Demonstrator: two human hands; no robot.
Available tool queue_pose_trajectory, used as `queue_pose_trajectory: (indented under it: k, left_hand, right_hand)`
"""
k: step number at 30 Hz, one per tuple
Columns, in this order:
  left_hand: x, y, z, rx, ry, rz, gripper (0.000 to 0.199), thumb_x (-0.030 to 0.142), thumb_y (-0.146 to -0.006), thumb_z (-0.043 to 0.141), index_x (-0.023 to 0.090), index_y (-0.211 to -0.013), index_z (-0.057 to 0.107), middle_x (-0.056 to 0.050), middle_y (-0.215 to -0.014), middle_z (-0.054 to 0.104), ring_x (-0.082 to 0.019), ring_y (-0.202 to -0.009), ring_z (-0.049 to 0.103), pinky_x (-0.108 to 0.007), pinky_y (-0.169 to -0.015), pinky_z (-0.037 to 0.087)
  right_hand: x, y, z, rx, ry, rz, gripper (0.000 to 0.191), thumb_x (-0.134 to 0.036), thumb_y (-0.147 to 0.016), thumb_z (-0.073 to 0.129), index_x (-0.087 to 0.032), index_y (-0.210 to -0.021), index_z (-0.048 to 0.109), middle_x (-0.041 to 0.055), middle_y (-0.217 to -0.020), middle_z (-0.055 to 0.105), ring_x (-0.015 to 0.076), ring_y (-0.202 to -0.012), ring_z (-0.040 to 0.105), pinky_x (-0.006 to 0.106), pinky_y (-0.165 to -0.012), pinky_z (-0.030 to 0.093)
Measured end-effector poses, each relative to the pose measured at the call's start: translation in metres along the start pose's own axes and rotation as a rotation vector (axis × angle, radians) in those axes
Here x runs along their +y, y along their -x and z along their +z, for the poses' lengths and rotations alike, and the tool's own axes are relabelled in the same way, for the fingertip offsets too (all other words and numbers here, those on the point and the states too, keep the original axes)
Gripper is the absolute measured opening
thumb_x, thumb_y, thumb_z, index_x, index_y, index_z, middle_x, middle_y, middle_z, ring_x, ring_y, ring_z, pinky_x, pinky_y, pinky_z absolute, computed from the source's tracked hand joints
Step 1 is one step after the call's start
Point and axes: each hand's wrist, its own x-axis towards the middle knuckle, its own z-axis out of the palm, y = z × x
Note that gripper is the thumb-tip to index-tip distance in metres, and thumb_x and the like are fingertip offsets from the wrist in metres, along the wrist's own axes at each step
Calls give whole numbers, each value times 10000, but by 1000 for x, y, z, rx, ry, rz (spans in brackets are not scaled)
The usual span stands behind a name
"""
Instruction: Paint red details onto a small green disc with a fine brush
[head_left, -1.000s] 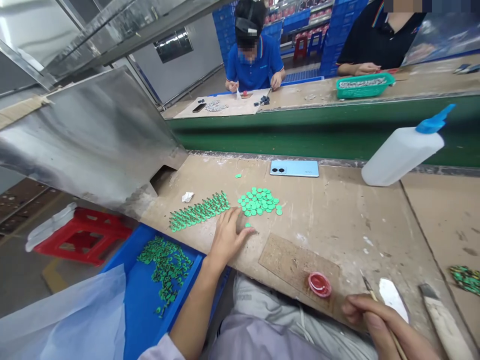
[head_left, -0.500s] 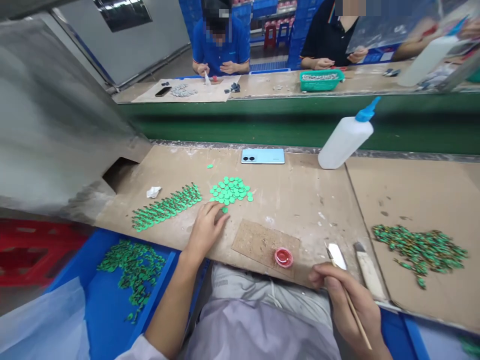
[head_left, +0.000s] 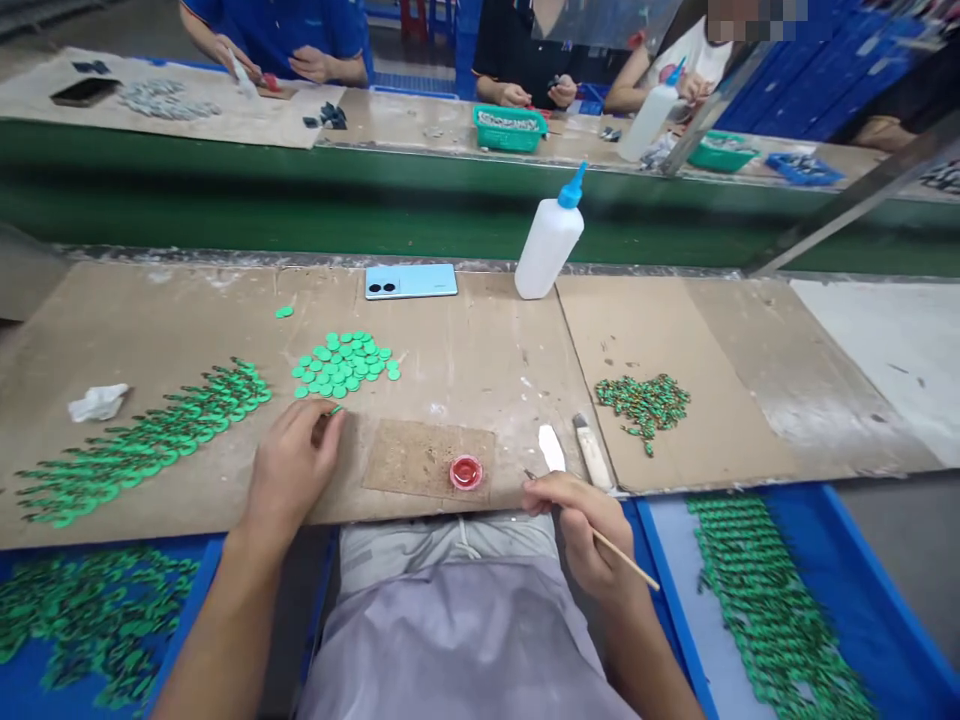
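Where fingers (head_left: pixel 324 428) curl, green disc (head_left: pixel 335 409) half-hidden

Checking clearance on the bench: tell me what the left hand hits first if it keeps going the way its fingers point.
Probably the pile of green discs. The left hand points up and slightly right, with one disc already at its fingertips.
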Motion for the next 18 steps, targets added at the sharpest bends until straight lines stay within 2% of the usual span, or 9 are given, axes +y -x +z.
queue_pose_trajectory:
  k: [2, 4, 7, 9, 14, 18]
  left_hand:
    - [18, 11, -2, 28, 220, -189, 202, 389, -868, 698, 187, -880, 706, -78, -861, 777, -213, -697, 708, -339, -698, 570]
    - [39, 26, -1, -26, 496, -356, 210, 378, -821, 770, 178, -863, 720, -39, -724, 756, -161, -576, 657, -276, -585, 538]
    - [67, 49, 6, -150, 873, -502, 191, 337, -815, 791, 164, -839, 714, -47, -738, 787, -111, -493, 618, -219, -488, 494]
    - [80, 63, 10, -187, 1059, -575, 215, 340, -806, 816, 166, -836, 693, -59, -758, 803, -123, -511, 658, -195, -441, 471]
    - [96, 82, 15, -337, 1242, -642, 265, 373, -829, 839, 156, -858, 689, -76, -763, 815, -142, -533, 708, -184, -431, 502]
    - [96, 80, 13, -340, 1318, -664, 325, 452, -852, 818, 149, -836, 703, -71, -754, 810, -123, -537, 705, -167, -440, 506]
  right_hand:
    - [-2, -1, 2, 46, -46, 111, 207, -311, -1106, 524, -293, -1249, 673, 21, -914, 763, 169, -782, 735, 276, -702, 607]
    - [-3, -5, 6, 55, -59, 168, 157, -235, -1050, 631, -305, -1182, 678, -3, -929, 777, 159, -799, 755, 246, -703, 607]
    - [-6, -18, 15, -32, 24, 110, 123, -189, -987, 717, -291, -1054, 732, -11, -948, 802, 162, -837, 772, 242, -762, 607]
    - [-5, -28, 20, -73, 80, 70, 113, -186, -992, 707, -280, -1035, 753, -5, -959, 813, 171, -853, 776, 256, -794, 605]
    - [-1, -35, 27, -44, 60, 110, 129, -199, -1040, 629, -272, -1038, 736, -10, -898, 781, 153, -800, 741, 245, -735, 582]
    - [2, -34, 27, -35, 61, 115, 144, -200, -1054, 594, -255, -988, 710, -13, -840, 737, 144, -762, 709, 234, -695, 563]
